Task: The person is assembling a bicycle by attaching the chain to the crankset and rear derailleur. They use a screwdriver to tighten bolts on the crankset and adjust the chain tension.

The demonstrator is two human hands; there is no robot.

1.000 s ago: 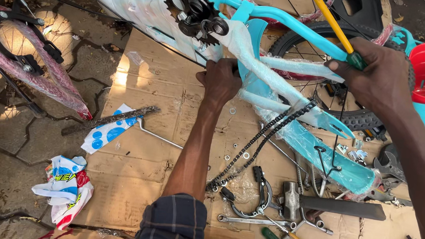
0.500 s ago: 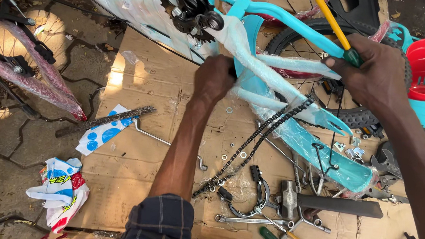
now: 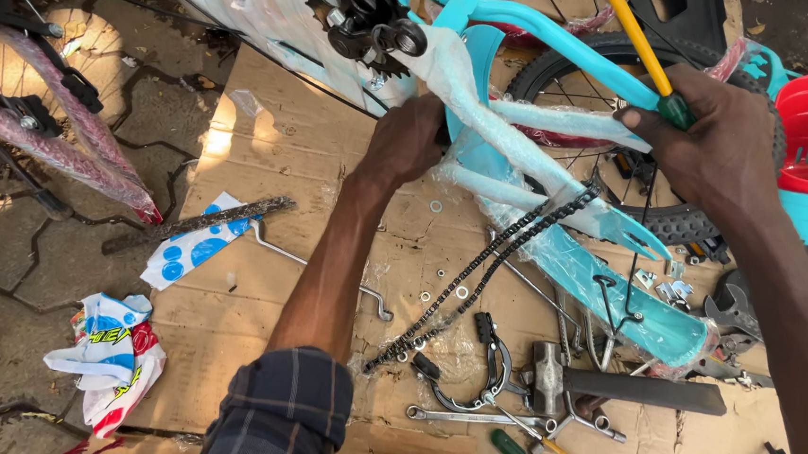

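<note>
Head view: your left hand (image 3: 405,146) clenches the wrapped turquoise bike frame (image 3: 515,130); right hand (image 3: 713,149) grasps the yellow-shafted screwdriver (image 3: 639,54). Below your grip, the loose chain (image 3: 486,271) could snag if the frame shifts.

Two bare arms reach up from bottom of frame. Left arm rises from bottom centre, plaid sleeve w/ cuff pushed up near the elbow, forearm bare and nearly straight, angled slightly right. Left hand (image 3: 408,142) sits at upper centre, back of hand toward camera, fingers curled forward in a closed grasp, wrist roughly in line w/ forearm. Right arm enters from lower right edge, bare, angled up-left. Right hand (image 3: 713,144) at upper right, knuckles up, fingers and thumb wrapped tight in a fist-like grip.
</note>
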